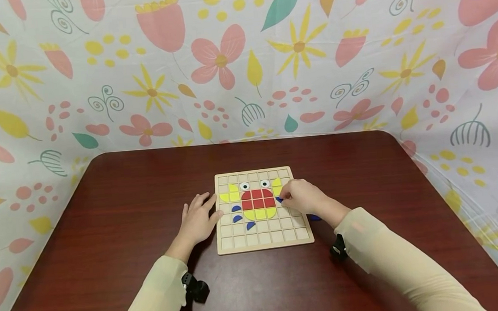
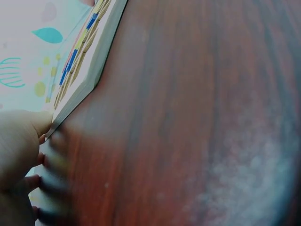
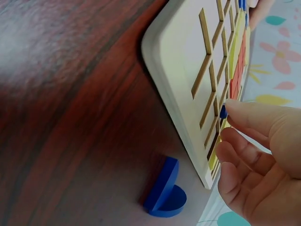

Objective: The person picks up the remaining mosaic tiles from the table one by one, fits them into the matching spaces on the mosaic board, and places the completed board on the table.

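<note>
A wooden grid board (image 1: 264,237) lies on the table, bearing red, yellow and blue pieces and two eye pieces (image 1: 265,183) that form a figure. My right hand (image 1: 302,197) is over the board's right side. Between its thumb and index finger it pinches a small blue piece (image 3: 223,112), low over a grid square; whether the piece is seated cannot be told. My left hand (image 1: 197,220) rests against the board's left edge, its fingers spread and the thumb touching the rim. Blue half-round pieces (image 1: 237,218) sit in squares left of the red middle (image 1: 258,198).
Beside the board's right edge, loose blue half-round pieces (image 3: 176,200) lie on the dark wooden table (image 1: 125,199), partly hidden by the right wrist in the head view. A flowered cloth (image 1: 219,60) hangs behind the table and along its sides.
</note>
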The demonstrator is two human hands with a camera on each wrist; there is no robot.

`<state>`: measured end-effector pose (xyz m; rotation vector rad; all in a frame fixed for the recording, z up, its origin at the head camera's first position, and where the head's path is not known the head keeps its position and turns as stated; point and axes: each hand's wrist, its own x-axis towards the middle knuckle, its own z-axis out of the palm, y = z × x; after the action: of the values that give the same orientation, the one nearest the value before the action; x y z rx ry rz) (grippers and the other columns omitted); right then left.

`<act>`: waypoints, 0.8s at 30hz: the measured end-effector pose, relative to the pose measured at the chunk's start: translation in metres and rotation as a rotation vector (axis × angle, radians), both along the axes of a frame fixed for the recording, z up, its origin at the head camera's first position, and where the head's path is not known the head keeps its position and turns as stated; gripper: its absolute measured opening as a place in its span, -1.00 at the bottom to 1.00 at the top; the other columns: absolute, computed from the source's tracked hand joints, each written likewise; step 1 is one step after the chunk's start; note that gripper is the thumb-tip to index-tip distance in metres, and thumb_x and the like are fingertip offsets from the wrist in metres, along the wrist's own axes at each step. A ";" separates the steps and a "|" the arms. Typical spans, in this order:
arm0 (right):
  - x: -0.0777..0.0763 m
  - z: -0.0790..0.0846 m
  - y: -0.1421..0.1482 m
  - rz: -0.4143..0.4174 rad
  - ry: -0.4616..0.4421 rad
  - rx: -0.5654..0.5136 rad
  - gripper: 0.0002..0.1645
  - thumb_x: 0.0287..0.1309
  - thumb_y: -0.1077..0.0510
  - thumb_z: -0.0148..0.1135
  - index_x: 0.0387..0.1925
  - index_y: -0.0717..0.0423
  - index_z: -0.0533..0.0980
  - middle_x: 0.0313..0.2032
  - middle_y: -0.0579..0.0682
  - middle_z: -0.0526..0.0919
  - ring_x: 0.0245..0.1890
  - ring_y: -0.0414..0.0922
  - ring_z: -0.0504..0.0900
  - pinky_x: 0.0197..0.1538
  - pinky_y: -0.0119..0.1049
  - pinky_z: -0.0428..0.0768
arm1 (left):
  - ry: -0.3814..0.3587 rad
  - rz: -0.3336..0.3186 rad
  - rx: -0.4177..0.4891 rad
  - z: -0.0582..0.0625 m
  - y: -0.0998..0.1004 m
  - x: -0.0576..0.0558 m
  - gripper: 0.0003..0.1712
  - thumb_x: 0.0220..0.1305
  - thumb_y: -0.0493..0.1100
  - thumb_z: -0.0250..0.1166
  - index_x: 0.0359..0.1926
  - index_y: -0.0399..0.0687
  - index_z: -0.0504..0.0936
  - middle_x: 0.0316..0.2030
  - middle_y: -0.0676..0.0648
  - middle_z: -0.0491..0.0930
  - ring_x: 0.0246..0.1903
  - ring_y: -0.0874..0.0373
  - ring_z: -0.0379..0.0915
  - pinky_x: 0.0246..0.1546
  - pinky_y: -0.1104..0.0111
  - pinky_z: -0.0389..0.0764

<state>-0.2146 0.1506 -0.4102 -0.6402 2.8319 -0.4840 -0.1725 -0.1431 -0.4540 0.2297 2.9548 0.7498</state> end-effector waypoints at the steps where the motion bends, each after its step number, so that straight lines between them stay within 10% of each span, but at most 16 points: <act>1: 0.000 0.000 -0.001 0.004 0.002 0.000 -0.79 0.13 0.16 0.30 -0.19 0.10 0.69 -0.18 0.01 0.72 -0.09 -0.04 0.64 -0.05 -0.12 0.62 | -0.001 -0.001 -0.001 0.000 0.000 0.000 -0.33 0.37 0.09 0.08 0.41 -0.01 0.22 0.41 -0.21 0.11 0.44 -0.20 -0.13 0.34 -0.26 -0.14; 24: -0.002 -0.002 0.000 0.009 -0.013 0.016 -0.80 0.14 0.15 0.29 -0.19 0.07 0.69 -0.17 -0.01 0.71 -0.08 -0.05 0.64 -0.03 -0.13 0.61 | 0.002 -0.004 -0.006 -0.004 -0.002 -0.002 -0.33 0.39 0.12 0.04 0.42 0.01 0.20 0.43 -0.18 0.10 0.45 -0.17 -0.15 0.35 -0.24 -0.19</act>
<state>-0.2164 0.1504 -0.4127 -0.6449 2.8166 -0.4621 -0.1740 -0.1454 -0.4576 0.2367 2.9575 0.7405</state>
